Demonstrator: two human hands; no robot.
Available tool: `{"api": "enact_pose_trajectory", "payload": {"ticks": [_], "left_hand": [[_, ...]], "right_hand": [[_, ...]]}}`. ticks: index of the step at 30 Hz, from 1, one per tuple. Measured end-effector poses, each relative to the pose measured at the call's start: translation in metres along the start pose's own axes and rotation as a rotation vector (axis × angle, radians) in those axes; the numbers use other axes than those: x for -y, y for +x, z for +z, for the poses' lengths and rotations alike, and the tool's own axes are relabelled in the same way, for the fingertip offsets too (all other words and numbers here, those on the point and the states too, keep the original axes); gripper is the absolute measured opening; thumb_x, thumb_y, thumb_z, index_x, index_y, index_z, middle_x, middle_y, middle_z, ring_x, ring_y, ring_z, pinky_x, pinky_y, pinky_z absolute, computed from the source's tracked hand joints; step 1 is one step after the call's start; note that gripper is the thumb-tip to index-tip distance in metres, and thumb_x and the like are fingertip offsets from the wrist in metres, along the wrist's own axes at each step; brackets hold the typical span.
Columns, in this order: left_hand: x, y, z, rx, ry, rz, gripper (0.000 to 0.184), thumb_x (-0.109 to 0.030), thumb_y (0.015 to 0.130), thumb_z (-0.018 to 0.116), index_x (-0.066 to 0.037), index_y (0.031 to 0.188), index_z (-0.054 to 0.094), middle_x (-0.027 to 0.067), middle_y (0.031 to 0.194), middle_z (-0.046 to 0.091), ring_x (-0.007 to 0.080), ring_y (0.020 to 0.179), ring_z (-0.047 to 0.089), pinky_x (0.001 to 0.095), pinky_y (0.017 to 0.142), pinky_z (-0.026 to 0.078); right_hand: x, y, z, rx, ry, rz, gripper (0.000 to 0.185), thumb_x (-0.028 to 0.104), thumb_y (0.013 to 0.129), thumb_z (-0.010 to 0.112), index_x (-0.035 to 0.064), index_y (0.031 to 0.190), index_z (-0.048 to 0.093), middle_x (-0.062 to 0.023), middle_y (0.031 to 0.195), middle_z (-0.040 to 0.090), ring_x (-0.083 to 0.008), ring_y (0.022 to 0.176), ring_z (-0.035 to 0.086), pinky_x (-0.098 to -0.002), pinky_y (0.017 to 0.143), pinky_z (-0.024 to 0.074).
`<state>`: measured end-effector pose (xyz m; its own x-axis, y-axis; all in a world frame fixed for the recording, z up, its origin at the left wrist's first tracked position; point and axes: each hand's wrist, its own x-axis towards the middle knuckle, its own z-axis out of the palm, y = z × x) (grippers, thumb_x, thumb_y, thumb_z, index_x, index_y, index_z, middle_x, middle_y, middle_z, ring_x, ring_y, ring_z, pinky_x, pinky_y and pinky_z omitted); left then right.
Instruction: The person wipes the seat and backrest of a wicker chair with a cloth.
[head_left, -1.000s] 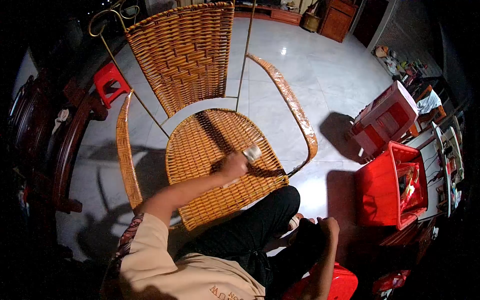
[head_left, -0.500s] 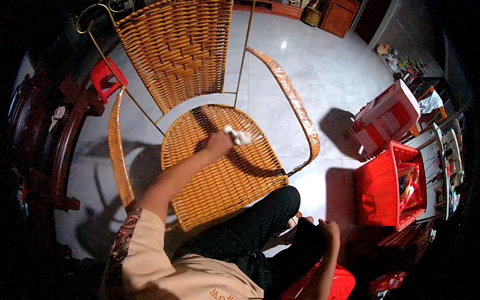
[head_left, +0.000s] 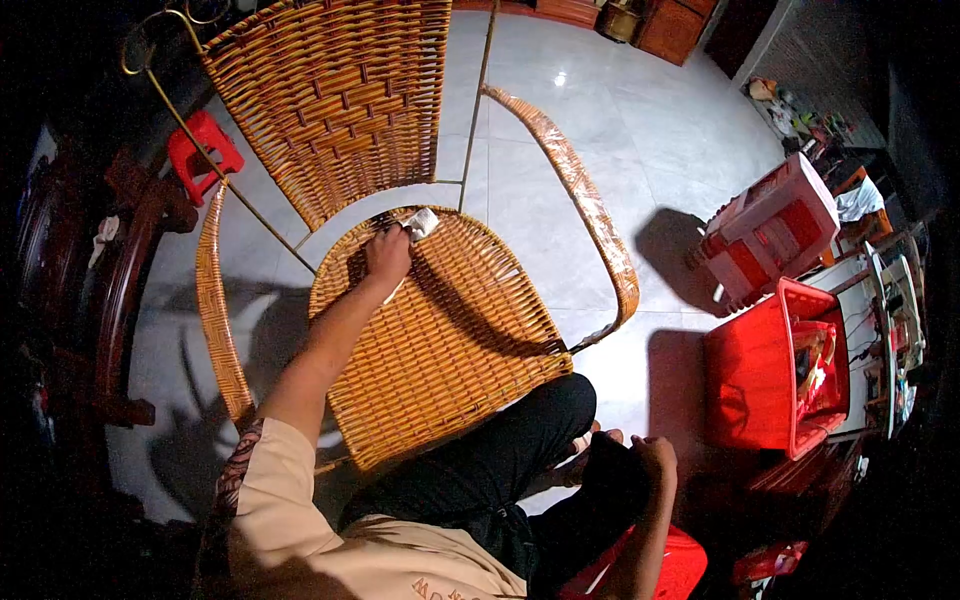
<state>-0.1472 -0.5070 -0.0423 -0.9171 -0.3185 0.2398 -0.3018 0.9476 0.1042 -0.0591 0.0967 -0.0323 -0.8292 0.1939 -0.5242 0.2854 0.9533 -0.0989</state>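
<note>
In the head view, your left hand point(head_left: 388, 257) is over the back part of the chair's woven seat point(head_left: 440, 345), its fingers closed around a white cloth point(head_left: 423, 222). The cloth pokes out past them, near the seat's rear edge, below the backrest point(head_left: 345, 110). Your right hand point(head_left: 655, 456) rests by your right knee; you can't tell how its fingers are set. The armrests point(head_left: 580, 195) flank the seat, and a red tub point(head_left: 745, 385) stands off to your right, just beside a pink crate point(head_left: 775, 232).

Golden-brown woven seat point(head_left: 440, 340); brick-patterned backrest point(head_left: 350, 100); white cloth point(head_left: 423, 222) (greyish, perhaps); black trousers point(head_left: 470, 455); red tub point(head_left: 745, 370).
</note>
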Motion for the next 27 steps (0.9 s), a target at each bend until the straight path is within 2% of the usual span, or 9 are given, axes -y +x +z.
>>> {"api": "enact_pose_trajectory", "payload": {"ticks": [6,8,10,12,15,19,22,26,27], "left_hand": [[-0.046,-0.009,0.03,0.228,0.096,0.082,0.022,-0.014,0.08,0.059,0.004,0.093,0.059,0.0216,0.096,0.059,0.0327,0.081,0.06,0.0483,0.065,0.049],[-0.087,-0.026,0.007,0.322,-0.155,-0.013,0.024,-0.018,0.081,0.059,0.003,0.091,0.06,0.0239,0.095,0.06,0.0333,0.085,0.06,0.0468,0.07,0.048],[-0.113,-0.043,-0.012,0.389,-0.147,0.229,0.028,-0.023,0.08,0.059,0.003,0.087,0.061,0.0236,0.086,0.062,0.0346,0.088,0.059,0.0465,0.074,0.047],[-0.131,-0.065,0.007,0.395,-0.076,0.366,0.027,-0.022,0.076,0.059,0.004,0.082,0.062,0.0221,0.079,0.062,0.0363,0.075,0.061,0.0479,0.07,0.047],[-0.153,-0.098,0.017,0.397,-0.243,0.584,0.022,-0.019,0.072,0.057,-0.001,0.081,0.065,0.022,0.089,0.062,0.0334,0.082,0.06,0.0478,0.07,0.047],[-0.156,-0.133,-0.015,0.255,-0.367,0.633,0.025,-0.013,0.075,0.054,-0.002,0.096,0.062,0.0171,0.088,0.057,0.0317,0.079,0.058,0.046,0.068,0.047],[-0.143,-0.145,0.003,0.275,-0.39,0.793,0.034,-0.015,0.076,0.057,-0.004,0.108,0.056,0.0167,0.092,0.055,0.033,0.082,0.057,0.0448,0.068,0.048],[-0.117,-0.159,-0.042,0.472,-0.327,0.912,0.051,-0.022,0.076,0.061,-0.009,0.122,0.048,0.0181,0.099,0.054,0.036,0.086,0.056,0.0489,0.07,0.046],[-0.105,-0.164,-0.022,0.385,-0.397,0.985,0.05,-0.023,0.076,0.06,-0.01,0.123,0.048,0.0169,0.099,0.054,0.0351,0.086,0.056,0.0487,0.069,0.046]], "right_hand": [[0.008,-0.026,-0.011,-0.091,0.001,-0.033,0.043,0.042,0.081,0.057,0.0015,0.087,0.069,-0.0215,0.085,0.066,-0.0369,0.085,0.063,-0.042,0.074,0.0477],[0.009,-0.031,-0.012,-0.095,-0.002,-0.012,0.043,0.043,0.082,0.057,0.0023,0.087,0.069,-0.0211,0.085,0.066,-0.0369,0.086,0.063,-0.0423,0.075,0.0478],[0.008,-0.034,-0.012,-0.092,-0.008,0.008,0.043,0.044,0.082,0.056,0.0032,0.088,0.07,-0.0206,0.086,0.066,-0.0369,0.086,0.063,-0.0426,0.075,0.0479],[0.004,-0.033,-0.008,-0.104,-0.041,-0.035,0.044,0.045,0.082,0.055,0.0042,0.088,0.07,-0.0203,0.087,0.066,-0.037,0.087,0.063,-0.0432,0.076,0.048],[0.006,-0.037,-0.006,-0.149,-0.032,-0.045,0.043,0.044,0.082,0.054,0.0044,0.087,0.07,-0.0208,0.088,0.065,-0.0369,0.087,0.063,-0.0436,0.077,0.0481],[0.021,-0.049,-0.008,-0.208,-0.057,-0.03,0.043,0.044,0.082,0.054,0.0047,0.086,0.07,-0.0208,0.089,0.065,-0.0367,0.087,0.063,-0.0441,0.077,0.0483],[0.021,-0.046,-0.005,-0.214,-0.119,-0.04,0.044,0.046,0.082,0.055,0.0052,0.086,0.07,-0.0207,0.09,0.065,-0.0371,0.088,0.062,-0.0452,0.078,0.0484],[0.022,-0.046,-0.006,-0.17,-0.12,-0.045,0.044,0.048,0.082,0.055,0.0071,0.09,0.07,-0.0198,0.095,0.065,-0.0373,0.091,0.062,-0.0461,0.079,0.0485],[0.021,-0.044,-0.005,-0.165,-0.12,-0.02,0.043,0.048,0.082,0.055,0.0076,0.09,0.07,-0.0196,0.096,0.065,-0.0372,0.091,0.062,-0.0458,0.079,0.0485]]}}
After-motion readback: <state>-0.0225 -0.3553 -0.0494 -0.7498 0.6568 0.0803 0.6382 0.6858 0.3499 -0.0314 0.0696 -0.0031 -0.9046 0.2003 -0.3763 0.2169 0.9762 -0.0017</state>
